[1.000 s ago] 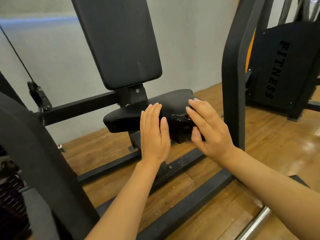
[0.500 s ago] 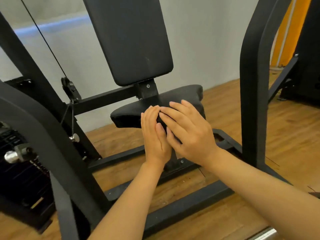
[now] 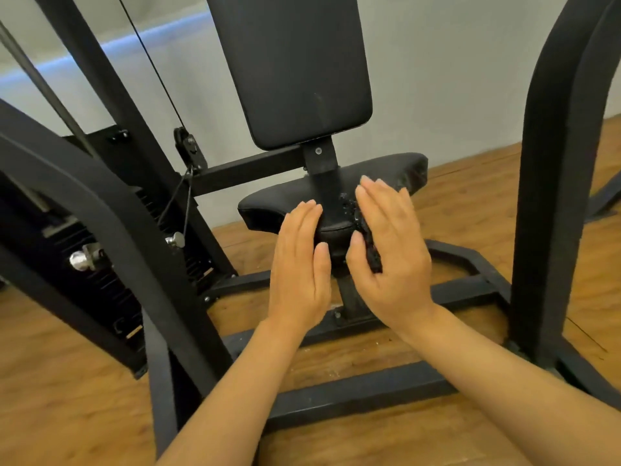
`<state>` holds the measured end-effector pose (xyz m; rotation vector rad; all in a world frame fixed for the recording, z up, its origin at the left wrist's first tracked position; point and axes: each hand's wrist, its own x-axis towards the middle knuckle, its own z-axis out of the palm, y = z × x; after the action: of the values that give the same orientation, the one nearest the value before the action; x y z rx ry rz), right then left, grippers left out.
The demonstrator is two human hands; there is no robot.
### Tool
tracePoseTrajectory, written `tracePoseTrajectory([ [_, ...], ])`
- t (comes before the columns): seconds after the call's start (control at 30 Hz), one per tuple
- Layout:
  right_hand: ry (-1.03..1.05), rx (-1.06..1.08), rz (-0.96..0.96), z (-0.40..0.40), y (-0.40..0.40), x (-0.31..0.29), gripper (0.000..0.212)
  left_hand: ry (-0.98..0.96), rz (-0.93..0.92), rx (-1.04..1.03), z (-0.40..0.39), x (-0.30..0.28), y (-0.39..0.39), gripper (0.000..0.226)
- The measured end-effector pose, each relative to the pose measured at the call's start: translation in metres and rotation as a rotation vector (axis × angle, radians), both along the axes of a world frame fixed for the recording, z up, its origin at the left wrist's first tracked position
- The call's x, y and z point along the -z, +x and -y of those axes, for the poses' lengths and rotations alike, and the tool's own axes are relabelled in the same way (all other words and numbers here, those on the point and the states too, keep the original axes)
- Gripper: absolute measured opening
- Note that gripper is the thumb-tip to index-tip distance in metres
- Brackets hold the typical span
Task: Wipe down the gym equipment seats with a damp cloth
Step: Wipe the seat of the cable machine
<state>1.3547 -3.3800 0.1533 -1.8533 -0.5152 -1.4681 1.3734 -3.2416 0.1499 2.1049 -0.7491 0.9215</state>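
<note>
Head view: right hand [image 3: 389,250] pins the cloth [image 3: 368,237] under straight fingers with only the thumb, so it may slip off the seat [image 3: 386,176] at 12 o'clock, while the left hand [image 3: 299,260] holds nothing, fingers straight.

**Around the black steel machine frame**

The black steel machine frame [image 3: 551,183] stands on a brown wooden plank floor [image 3: 470,203]. Left of it — a black weight stack [image 3: 100,274] and thin black cable [image 3: 148,62]; behind it, a pale grey wall [image 3: 453,72].

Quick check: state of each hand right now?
Left hand: open, fingers straight, holding nothing.
Right hand: fingers straight, thumb pinching a dark cloth against the palm.
</note>
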Motion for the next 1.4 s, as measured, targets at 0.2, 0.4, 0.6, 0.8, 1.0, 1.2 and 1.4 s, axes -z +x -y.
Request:
tracePoseTrajectory([
  [0.2,-0.508,-0.077,0.205,0.037,0.016,-0.003,0.037,-0.064,0.057,-0.045,0.014,0.009,-0.002,0.052],
  [0.4,-0.064,-0.196,-0.094,0.037,0.012,0.003,0.040,-0.079,0.081,-0.129,0.032,0.008,-0.007,0.054],
  [0.6,0.249,-0.069,-0.294,0.009,-0.010,0.009,0.052,0.011,0.235,-0.161,0.030,0.014,0.005,0.049],
  [0.8,-0.039,-0.014,-0.194,0.018,-0.012,0.017,0.054,0.014,0.399,-0.106,0.031,0.020,0.019,0.043],
  [1.0,0.113,0.018,-0.181,0.009,-0.007,0.006,0.045,-0.020,0.495,-0.097,0.034,0.024,0.030,0.042],
  [1.2,0.137,-0.125,-0.399,0.034,0.003,-0.030,0.040,-0.074,0.526,-0.073,0.037,0.026,0.032,0.039],
  [1.4,0.190,-0.230,-0.404,0.033,0.007,-0.028,0.052,-0.125,0.456,-0.066,0.038,0.022,0.025,0.036],
])
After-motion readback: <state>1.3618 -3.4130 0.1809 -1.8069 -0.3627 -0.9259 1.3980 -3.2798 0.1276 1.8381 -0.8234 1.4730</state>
